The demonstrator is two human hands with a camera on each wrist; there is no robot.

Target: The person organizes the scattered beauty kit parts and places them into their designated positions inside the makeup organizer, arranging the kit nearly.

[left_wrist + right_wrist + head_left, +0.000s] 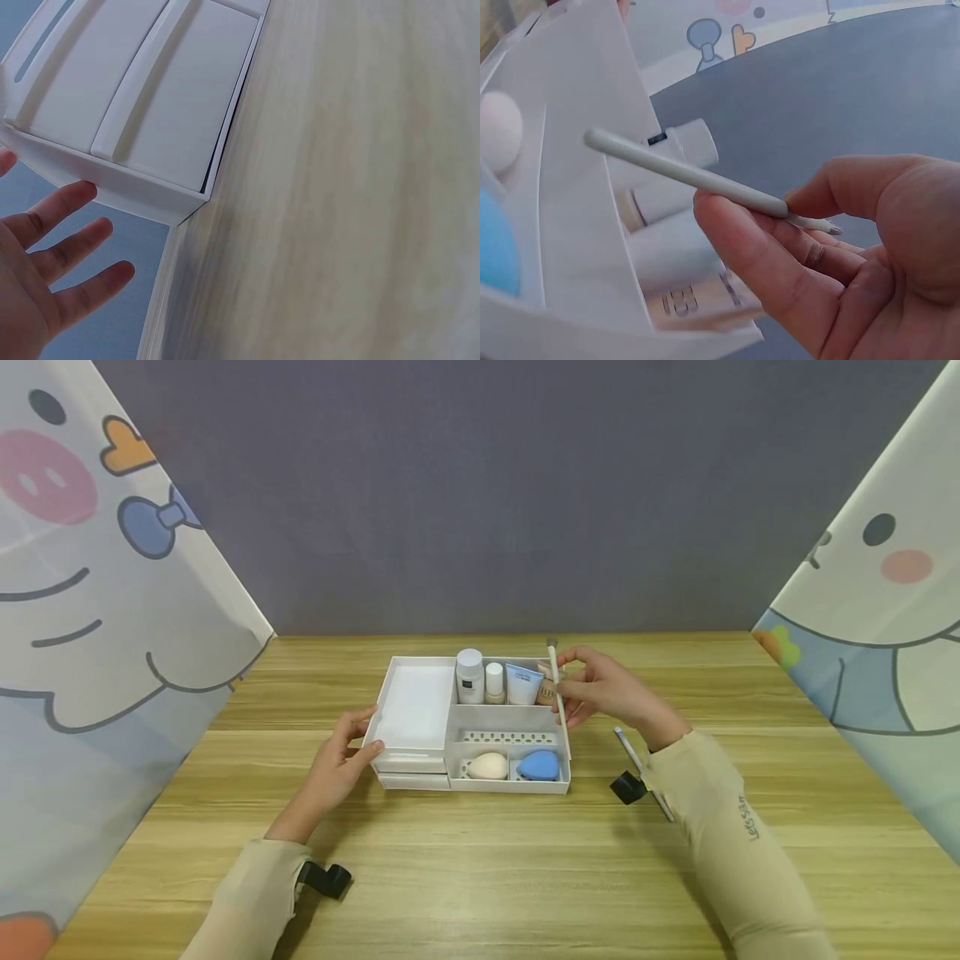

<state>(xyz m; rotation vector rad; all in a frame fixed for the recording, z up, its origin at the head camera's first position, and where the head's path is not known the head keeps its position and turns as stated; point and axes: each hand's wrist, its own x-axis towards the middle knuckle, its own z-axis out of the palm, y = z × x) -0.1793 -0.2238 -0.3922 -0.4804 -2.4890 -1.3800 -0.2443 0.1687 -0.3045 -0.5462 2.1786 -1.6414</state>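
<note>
A white organiser tray (414,705) stands mid-table with small bottles (470,677) and a blue tube (522,685) at the back, and a cream sponge (488,766) and a blue sponge (538,765) in the front cells. My right hand (592,687) pinches a thin white stick (557,687) over the tray's right rim; in the right wrist view the stick (690,175) lies between thumb and fingers (735,232). My left hand (348,752) rests with straight fingers at the tray's left front corner; in the left wrist view its fingers (64,255) are spread beside the tray wall (142,187).
A second thin stick (630,752) lies on the wooden table (480,860) just right of the tray, under my right forearm. Cartoon-printed screens (90,610) close in both sides and a grey wall stands behind.
</note>
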